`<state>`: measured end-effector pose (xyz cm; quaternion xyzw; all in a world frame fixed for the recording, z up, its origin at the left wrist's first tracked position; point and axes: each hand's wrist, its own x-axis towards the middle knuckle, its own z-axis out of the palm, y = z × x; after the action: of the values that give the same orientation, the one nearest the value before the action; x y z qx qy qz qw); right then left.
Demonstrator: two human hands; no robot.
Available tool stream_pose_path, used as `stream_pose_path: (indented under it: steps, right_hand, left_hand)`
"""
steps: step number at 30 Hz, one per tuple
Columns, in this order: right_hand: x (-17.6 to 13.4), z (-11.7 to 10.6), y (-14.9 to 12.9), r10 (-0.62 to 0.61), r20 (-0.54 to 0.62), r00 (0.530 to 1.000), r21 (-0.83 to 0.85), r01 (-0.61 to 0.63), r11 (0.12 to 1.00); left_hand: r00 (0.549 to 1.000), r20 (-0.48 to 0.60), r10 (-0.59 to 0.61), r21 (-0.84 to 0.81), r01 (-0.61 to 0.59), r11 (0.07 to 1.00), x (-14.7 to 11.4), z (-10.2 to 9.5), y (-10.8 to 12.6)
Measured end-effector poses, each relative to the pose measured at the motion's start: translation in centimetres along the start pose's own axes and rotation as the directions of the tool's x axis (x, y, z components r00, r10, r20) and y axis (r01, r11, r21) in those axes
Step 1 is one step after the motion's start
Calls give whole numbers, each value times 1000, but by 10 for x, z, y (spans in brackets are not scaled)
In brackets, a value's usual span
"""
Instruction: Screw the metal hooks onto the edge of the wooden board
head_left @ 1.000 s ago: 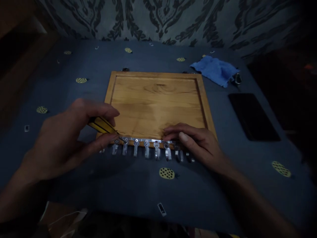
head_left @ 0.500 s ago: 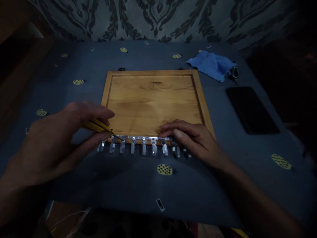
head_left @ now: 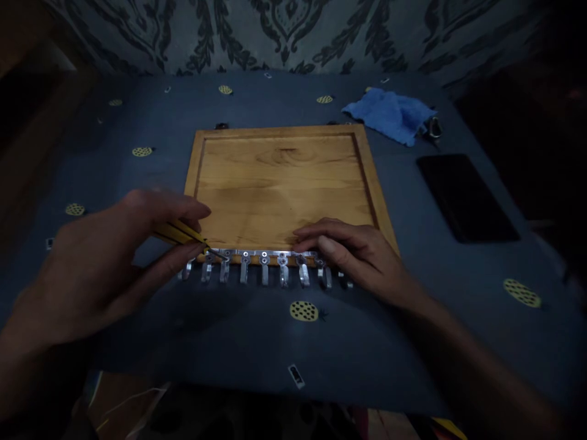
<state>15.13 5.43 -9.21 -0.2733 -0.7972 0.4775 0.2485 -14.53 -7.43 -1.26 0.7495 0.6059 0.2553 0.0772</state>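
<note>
My left hand (head_left: 123, 253) is closed around the yellow-and-black handle of a screwdriver (head_left: 177, 232). The screwdriver's thin shaft slants down to the right, its tip at a screw near one of the left hooks. A shiny metal hook rail (head_left: 254, 252) with several curved hooks runs along the near edge of a framed wooden board (head_left: 284, 183). Over the right part of that rail lies my right hand (head_left: 358, 256), fingertips on the rail and board and thumb bent beside them, gripping it. Some of the right-end hooks are partly hidden under this hand.
A black phone (head_left: 468, 198) lies right of the board. Behind it is a crumpled blue cloth (head_left: 392, 115) with a small metal object (head_left: 434, 127) beside it. The blue tablecloth (head_left: 206, 354) has yellow printed shapes. A patterned wall (head_left: 293, 36) stands behind.
The view has shifted very slightly, so the board and phone appear a little higher. Both hands keep nearly the same pose, and the screwdriver tip stays at the same spot on the rail.
</note>
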Motion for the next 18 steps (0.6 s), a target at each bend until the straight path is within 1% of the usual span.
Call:
stream_pose_path:
  steps: [1,4,7,10,13,18]
  right_hand:
    - [0,0,0,-4,1,1000,-2,4,1000]
    - [0,0,1,-9,-1,1000,-8,9,1000]
    - [0,1,1,-7,-4,1000,-10,7,1000]
    - [0,1,1,3,-5,1000,-6,-3,1000]
    - [1,0,0,13,2,1000,-9,-13,1000]
    - [0,-1,-1,30,14,999,-18,-29,999]
  left_hand:
    - [1000,-12,6,8,-6,1000,0,-1,1]
    - [998,15,69,55,-70,996,2,0,5]
    - [993,6,117,90,-117,989,3,3,8]
    - [994,-9,110,114,-108,988,3,4,9]
    - [996,0,94,114,-93,989,4,3,11]
    - [987,53,150,105,-155,982,9,-1,13]
